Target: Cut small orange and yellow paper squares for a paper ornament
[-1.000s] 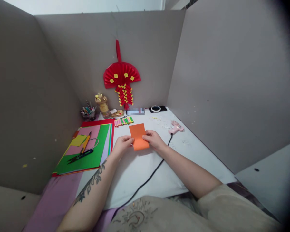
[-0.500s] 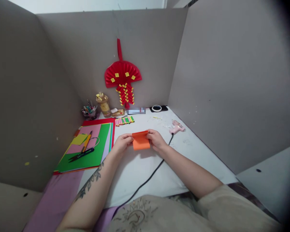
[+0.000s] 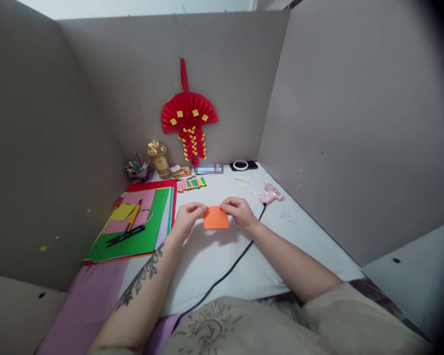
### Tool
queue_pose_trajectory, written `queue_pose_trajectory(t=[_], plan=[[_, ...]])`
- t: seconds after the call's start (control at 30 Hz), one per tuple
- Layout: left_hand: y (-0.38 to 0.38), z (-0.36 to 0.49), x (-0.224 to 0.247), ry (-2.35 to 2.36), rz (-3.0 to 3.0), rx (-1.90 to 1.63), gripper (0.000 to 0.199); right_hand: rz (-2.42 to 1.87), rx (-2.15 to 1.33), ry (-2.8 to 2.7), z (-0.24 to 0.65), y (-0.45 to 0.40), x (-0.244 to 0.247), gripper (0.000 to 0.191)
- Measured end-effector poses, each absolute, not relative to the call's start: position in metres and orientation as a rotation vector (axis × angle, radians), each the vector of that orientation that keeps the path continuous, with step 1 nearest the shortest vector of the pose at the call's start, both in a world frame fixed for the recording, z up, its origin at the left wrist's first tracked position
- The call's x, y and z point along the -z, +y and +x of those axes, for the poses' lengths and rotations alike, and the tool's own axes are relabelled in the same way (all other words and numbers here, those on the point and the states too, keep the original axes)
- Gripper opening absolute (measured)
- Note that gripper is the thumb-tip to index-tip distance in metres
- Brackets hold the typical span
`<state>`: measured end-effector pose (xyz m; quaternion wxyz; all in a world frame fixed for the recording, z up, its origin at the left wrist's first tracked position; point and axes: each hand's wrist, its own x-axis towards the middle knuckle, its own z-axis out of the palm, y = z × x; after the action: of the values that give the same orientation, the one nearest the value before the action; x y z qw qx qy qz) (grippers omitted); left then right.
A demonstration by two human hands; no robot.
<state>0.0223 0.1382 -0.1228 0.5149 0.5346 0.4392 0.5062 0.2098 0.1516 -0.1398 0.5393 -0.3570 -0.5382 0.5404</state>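
Note:
A small orange sheet of paper [image 3: 216,218] is held up over the white tabletop, its face toward me and nearly flat. My left hand [image 3: 189,217] pinches its upper left corner between thumb and fingers. At the upper right corner, my right hand [image 3: 239,212] grips it the same way. Beyond the hands lies a row of small rolled paper tubes [image 3: 191,184] in pink, green and yellow. A pink glue gun [image 3: 271,194] rests to the right of my right hand, its black cord [image 3: 227,274] running under my right forearm.
Left of my hands, a stack of coloured paper [image 3: 140,241] carries a yellow cutter [image 3: 132,218] and dark thread snips [image 3: 126,235]. Along the back stand a pen holder [image 3: 137,170], a tumbler [image 3: 160,161] and a tape roll [image 3: 240,165]. A red paper fan ornament [image 3: 189,113] hangs on the grey partition.
The orange paper's top edge was curled over toward me; now the sheet is opened out flatter. Both hands have shifted their grip to the upper corners.

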Motion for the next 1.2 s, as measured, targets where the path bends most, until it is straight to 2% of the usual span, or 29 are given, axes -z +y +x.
queue_pose_trajectory(t=[0.27,0.37,0.47,0.63,0.77,0.9,1.2], plan=[[0.137,0.026,0.132,1.282,1.843,-1.259,0.009,-1.030,-0.996,-1.611,0.201,0.146,0.144,0.020],[0.135,0.028,0.130,1.231,1.828,-1.278,0.028,-1.055,-0.957,-1.750,0.199,0.142,0.140,0.010],[0.134,0.030,0.129,1.189,1.636,-1.257,0.039,-1.027,-1.070,-1.582,0.197,0.144,0.143,0.012],[0.137,0.035,0.136,1.128,1.469,-1.301,0.023,-0.923,-1.254,-1.263,0.193,0.154,0.154,0.017],[0.136,0.034,0.140,1.300,1.649,-1.291,0.016,-0.926,-1.139,-1.363,0.193,0.152,0.151,0.020],[0.135,0.033,0.139,1.305,1.706,-1.225,0.013,-1.021,-0.981,-1.445,0.197,0.148,0.144,0.017],[0.139,0.029,0.137,1.275,1.586,-1.111,0.010,-1.017,-1.078,-1.399,0.205,0.156,0.147,0.016]])
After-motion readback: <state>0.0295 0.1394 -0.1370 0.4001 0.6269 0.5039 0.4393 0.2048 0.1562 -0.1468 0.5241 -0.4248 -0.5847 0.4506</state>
